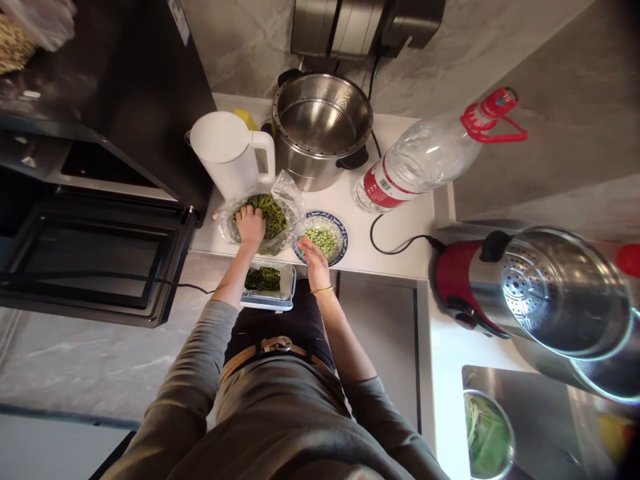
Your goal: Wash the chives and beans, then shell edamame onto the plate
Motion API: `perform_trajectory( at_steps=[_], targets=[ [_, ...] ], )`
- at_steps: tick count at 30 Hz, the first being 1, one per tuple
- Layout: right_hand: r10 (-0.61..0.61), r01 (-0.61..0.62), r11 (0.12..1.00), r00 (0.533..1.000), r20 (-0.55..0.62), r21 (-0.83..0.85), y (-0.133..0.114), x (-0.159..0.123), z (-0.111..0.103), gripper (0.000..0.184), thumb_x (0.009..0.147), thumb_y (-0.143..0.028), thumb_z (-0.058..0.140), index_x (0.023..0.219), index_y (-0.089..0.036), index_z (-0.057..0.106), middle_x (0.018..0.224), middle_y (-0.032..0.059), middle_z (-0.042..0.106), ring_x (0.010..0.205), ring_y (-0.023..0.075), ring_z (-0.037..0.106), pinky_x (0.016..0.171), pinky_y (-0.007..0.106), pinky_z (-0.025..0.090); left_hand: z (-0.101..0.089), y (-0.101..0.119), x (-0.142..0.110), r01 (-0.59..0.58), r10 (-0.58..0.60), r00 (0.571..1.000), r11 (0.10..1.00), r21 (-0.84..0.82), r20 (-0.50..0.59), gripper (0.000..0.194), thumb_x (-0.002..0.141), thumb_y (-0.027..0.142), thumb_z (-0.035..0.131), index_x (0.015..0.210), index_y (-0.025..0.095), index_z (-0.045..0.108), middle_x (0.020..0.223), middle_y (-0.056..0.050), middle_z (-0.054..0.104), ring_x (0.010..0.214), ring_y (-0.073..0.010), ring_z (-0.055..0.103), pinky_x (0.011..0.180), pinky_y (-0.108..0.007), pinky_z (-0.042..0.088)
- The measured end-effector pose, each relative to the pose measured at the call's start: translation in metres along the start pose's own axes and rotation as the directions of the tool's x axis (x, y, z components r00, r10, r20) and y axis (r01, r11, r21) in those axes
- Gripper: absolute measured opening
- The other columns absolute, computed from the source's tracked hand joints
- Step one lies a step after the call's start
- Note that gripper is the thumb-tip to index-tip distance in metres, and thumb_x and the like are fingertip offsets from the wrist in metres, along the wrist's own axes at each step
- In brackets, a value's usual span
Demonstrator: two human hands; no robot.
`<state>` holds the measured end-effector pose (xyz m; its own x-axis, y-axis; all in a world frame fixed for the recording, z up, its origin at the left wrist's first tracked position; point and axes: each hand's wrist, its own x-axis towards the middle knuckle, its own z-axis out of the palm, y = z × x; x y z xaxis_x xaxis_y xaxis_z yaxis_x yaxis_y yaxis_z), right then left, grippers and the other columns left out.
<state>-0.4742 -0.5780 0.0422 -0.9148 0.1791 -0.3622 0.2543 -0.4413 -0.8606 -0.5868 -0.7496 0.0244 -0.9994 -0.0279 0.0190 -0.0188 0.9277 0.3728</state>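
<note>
My left hand [251, 225] is in a clear plastic bag [291, 203] full of green bean pods [273, 217]. Its fingers are bent down onto the pods and closed on some of them; the fingertips are partly hidden. My right hand [316, 259] is at the near left rim of a blue-rimmed plate [343, 230], fingers stretched out and apart, holding nothing I can see. Shelled pale green beans [323, 240] lie on the plate. Below the bag, against the counter's front edge, a lined bin [293, 288] contains dark green empty-looking pods [263, 279].
Behind the bag stand a white jug [225, 150] and a steel steamer pot [320, 163]. A large water bottle [420, 160] is to the right, beyond it a red-and-steel cooker [460, 273]. An oven door [95, 257] hangs open at left. A sink [540, 413] is at lower right.
</note>
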Motion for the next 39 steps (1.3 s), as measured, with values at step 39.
perform_trajectory(
  at_steps=[39],
  targets=[
    [0.272,-0.266,0.931,0.962,0.01,0.251,0.021,-0.041,0.051,0.029,0.057,-0.042,0.082,0.073,-0.02,0.072,0.079,0.006,0.074,0.073,0.0191,0.069,0.076,0.036,0.058,-0.028,0.022,-0.143,0.012,0.002,0.999,0.898,-0.44,0.033,0.036,0.096,0.035,0.031,0.083,0.019,0.06,0.074,-0.005,0.063,0.075,-0.0193,0.058,0.068,-0.029,0.042]
  ],
)
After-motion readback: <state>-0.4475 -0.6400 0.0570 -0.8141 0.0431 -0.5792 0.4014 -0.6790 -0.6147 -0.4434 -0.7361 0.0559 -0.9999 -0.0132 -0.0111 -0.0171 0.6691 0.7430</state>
